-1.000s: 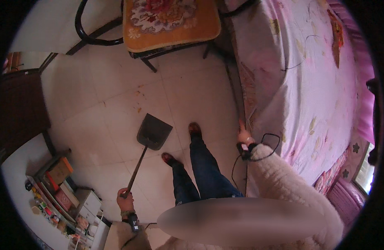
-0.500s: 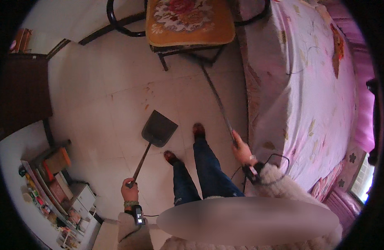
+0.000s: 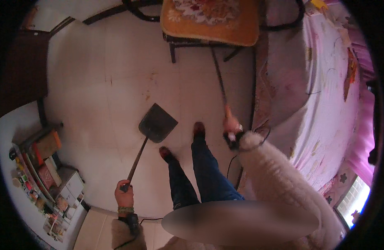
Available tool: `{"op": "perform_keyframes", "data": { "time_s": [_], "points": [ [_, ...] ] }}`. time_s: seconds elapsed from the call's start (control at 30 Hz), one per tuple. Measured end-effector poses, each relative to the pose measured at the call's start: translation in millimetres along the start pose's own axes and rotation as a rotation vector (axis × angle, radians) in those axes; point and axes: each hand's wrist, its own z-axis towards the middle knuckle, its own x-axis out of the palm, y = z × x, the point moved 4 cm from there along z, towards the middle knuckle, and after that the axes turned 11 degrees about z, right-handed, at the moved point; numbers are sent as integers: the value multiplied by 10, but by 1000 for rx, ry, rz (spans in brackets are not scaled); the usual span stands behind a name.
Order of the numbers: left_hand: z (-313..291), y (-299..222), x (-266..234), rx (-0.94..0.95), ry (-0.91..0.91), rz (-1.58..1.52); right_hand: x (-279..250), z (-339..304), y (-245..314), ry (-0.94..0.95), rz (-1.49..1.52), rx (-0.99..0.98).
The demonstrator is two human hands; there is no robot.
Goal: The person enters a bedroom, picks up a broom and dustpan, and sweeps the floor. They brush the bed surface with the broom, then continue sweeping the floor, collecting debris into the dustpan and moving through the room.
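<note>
Gripping a dustpan near our feet (left hand) and a stick (right hand), we could easily whack the legs of the far chair, since it hides the stick's tip.

Dim interior, glaring window right of bed, duller floor left of bed, blurred oval below-left of bed, blackened fisheye vignetting.
</note>
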Motion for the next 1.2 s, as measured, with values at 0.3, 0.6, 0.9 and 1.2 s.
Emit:
{"op": "perform_keyframes", "data": {
  "time_s": [0.3,0.6,0.9,1.2],
  "points": [
    [240,264,46,130,-85,177,-95,-2257,-96,377,95,130],
    [323,346,82,509,-244,192,-480,-1592,-467,-72,484,-63],
    [193,252,51,59,-87,229,587,-2296,112,297,305,140],
    [-44,-90,-81,145,-113,242,-275,-1817,1129,235,32,-142]
  ]
}}
